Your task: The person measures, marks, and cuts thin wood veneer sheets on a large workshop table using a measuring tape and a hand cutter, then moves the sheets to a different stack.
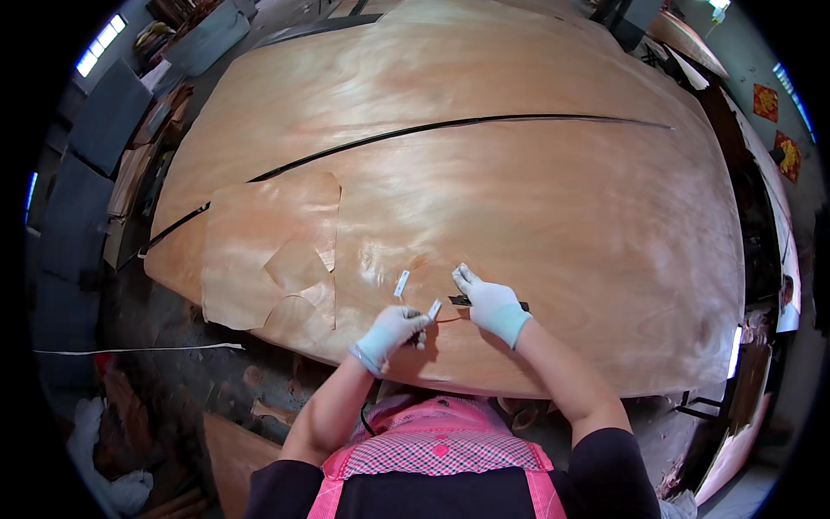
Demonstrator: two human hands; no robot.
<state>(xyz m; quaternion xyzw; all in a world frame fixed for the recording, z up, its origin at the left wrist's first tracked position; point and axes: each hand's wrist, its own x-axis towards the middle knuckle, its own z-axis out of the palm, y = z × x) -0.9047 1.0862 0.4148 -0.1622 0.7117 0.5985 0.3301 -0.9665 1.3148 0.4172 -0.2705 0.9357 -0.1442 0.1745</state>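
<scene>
1. Your left hand (pixel 391 333) is gloved and closed around a small tool (pixel 421 337), with a white tape strip (pixel 402 284) sticking up from the fingers; it rests on the veneer sheet (pixel 536 216) near its front edge.
2. Your right hand (pixel 489 303), also gloved, sits just right of the left one, fingers pressed down on a dark tear (pixel 467 301) in the sheet and pinching a white tape end (pixel 458 274).
3. A short reddish split (pixel 450 319) in the sheet runs between your hands.
4. Loose veneer patches (pixel 268 251) lie on the sheet's left part, well apart from your hands.
5. A long dark seam (pixel 415 131) crosses the sheet far beyond your hands.
</scene>
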